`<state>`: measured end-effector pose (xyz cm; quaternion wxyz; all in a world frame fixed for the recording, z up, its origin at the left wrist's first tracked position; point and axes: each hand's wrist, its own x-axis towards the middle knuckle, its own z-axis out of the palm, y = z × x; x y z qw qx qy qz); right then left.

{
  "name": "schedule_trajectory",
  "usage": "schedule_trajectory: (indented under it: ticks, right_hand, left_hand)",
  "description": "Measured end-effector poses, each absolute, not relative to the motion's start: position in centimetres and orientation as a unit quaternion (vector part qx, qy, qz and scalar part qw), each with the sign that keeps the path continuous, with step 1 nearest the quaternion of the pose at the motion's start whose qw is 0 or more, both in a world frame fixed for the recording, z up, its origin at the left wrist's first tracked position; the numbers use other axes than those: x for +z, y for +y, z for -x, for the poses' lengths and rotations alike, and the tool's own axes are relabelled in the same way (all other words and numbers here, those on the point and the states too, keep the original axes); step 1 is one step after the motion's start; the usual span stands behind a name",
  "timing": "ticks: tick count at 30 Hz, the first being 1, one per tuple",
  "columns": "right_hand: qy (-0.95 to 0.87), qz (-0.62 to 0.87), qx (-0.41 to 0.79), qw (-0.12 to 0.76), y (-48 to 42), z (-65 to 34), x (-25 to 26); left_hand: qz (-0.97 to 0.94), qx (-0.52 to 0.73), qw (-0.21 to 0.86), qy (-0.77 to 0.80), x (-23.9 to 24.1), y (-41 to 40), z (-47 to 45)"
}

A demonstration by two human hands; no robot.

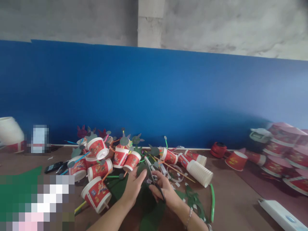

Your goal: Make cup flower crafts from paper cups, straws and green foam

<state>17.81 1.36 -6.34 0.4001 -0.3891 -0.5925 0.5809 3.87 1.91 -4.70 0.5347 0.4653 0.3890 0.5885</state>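
My left hand (134,185) pinches a dark green sheet piece (141,170), thumb on top, in front of the cups. My right hand (166,186) grips scissors (160,193) by their dark handles, with the blades pointing up and away along the right edge of that piece. Whether the blades touch it I cannot tell. Below both hands lies a larger dark green sheet (152,218). Green offcuts (194,202) are scattered by my right wrist. Just beyond my hands are red and white paper cups (132,161), some with straws and green cutouts attached.
A nested stack of paper cups (199,173) lies right of my hands, near a green pipe cleaner (212,203). Further right are a white box (284,213) and a pile of red cups (276,165). A blue wall panel (154,96) stands behind the table.
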Motion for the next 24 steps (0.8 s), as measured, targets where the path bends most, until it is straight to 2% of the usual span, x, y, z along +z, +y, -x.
schedule_trajectory:
  ticks: [19,24]
  right_hand:
    - [-0.596,0.421,0.570,0.378,1.32,-18.30,-6.17]
    - [-0.587,0.424,0.570,0.389,1.39,-18.13,-6.02]
  left_hand:
    - [-0.469,0.579,0.545,0.383,-5.11,2.10,-3.54]
    - [-0.441,0.577,0.539,0.426,-5.13,2.09,-3.82]
